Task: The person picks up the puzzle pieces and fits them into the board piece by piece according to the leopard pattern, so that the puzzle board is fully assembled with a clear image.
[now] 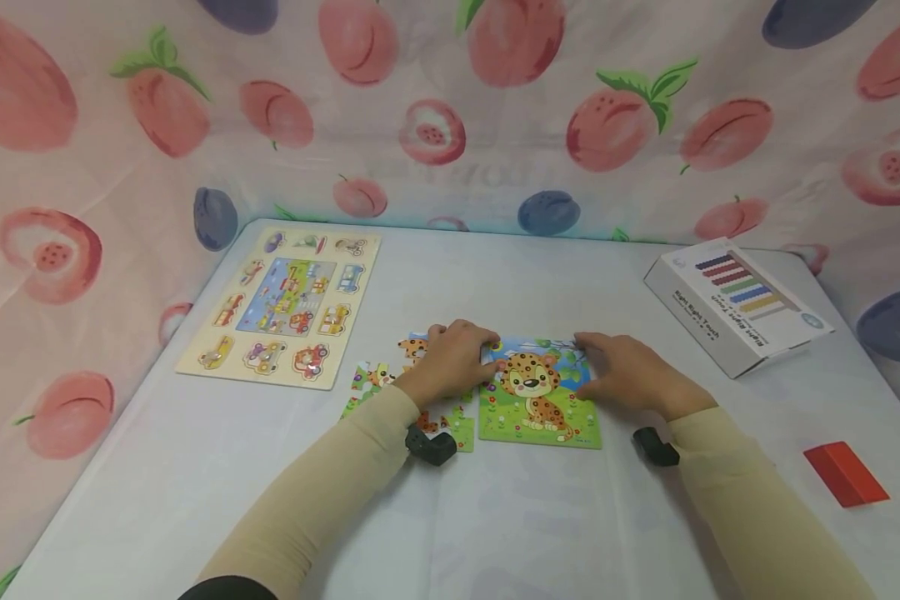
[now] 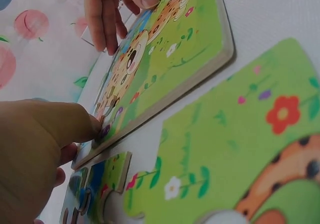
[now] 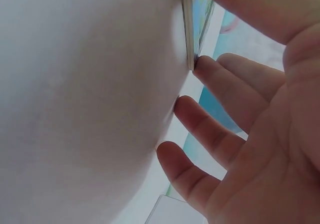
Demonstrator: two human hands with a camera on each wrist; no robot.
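A square leopard puzzle (image 1: 540, 408), with a spotted cub on green grass under blue sky, lies on the table between the two hands. The left hand (image 1: 453, 360) grips its left side near the far corner; in the left wrist view the thumb (image 2: 82, 126) presses at the edge and other fingers curl below. At the right side, the right hand (image 1: 633, 375) has its thumb and index finger spread along the edge. The right wrist view has its fingers (image 3: 215, 78) loosely extended, one at the puzzle's corner (image 3: 191, 58). Partly under the left hand lies a second animal puzzle (image 1: 461, 433) with gaps.
A wooden vehicle puzzle board (image 1: 270, 367) lies at the back left. A white box (image 1: 727, 317) printed with coloured bars stands at the back right, and a red block (image 1: 846, 473) sits at the right. A fruit-patterned curtain (image 1: 487, 158) borders the table (image 1: 525, 533).
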